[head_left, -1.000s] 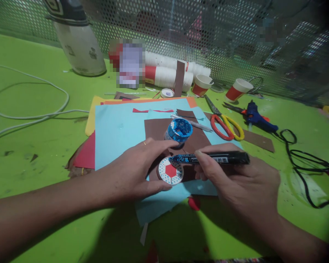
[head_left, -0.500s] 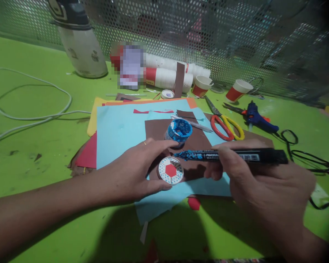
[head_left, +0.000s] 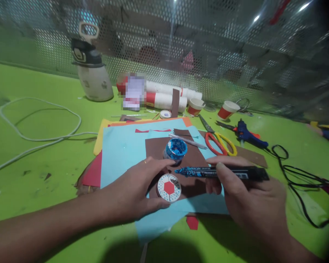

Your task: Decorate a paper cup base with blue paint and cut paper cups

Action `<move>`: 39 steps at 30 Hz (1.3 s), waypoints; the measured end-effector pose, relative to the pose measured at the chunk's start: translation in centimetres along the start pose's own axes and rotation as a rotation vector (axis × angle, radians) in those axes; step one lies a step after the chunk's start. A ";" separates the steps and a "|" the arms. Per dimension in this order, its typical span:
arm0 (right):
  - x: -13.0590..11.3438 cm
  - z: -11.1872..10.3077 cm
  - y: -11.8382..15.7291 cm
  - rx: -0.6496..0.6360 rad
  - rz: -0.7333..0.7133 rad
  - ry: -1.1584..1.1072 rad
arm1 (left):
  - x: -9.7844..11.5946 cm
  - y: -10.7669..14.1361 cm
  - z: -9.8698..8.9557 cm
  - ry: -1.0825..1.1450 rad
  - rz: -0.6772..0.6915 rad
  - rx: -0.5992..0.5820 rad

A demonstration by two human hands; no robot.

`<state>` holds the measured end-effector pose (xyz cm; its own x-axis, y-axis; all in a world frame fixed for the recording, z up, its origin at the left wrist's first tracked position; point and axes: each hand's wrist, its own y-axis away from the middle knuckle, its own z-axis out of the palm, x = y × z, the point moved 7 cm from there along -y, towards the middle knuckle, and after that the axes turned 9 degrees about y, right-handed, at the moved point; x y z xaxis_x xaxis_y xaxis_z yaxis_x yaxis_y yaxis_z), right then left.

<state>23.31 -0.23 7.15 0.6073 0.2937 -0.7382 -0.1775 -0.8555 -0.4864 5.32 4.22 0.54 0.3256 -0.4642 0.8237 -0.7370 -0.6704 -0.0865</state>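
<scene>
My left hand (head_left: 137, 186) curls its thumb and fingers around a small round white piece (head_left: 169, 187) with a red hexagon in its centre, dark lines and blue dots around it. In my right hand (head_left: 244, 197) is a black permanent marker (head_left: 233, 172), held level, its tip smeared with blue paint. That tip is just above the round piece's upper right edge, apart from it. Right behind my left fingertips stands an open jar of blue paint (head_left: 176, 150). Beneath both lies brown paper (head_left: 194, 157) on light blue sheets (head_left: 120, 153).
Beyond the paint jar are a silver pen (head_left: 188, 140), red-and-yellow-handled scissors (head_left: 216, 143) and a blue glue gun (head_left: 249, 135). Paper cups (head_left: 196, 106) and stacked cups stand or lie farther back. A white cable (head_left: 71, 135) loops at left; a black cord (head_left: 296, 175) runs at right.
The camera has tilted up, so the table things sit lower in view. My left hand keeps the round piece, and the marker stays near it in my right hand.
</scene>
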 end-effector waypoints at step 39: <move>1.6 4.8 -5.6 -0.379 -0.016 0.278 | -2.2 -1.4 -3.4 0.430 -0.182 0.254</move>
<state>21.57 7.07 6.45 0.8013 0.2273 -0.5534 0.0978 -0.9624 -0.2535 3.62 8.12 0.79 0.1234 -0.0841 0.9888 -0.5070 -0.8619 -0.0101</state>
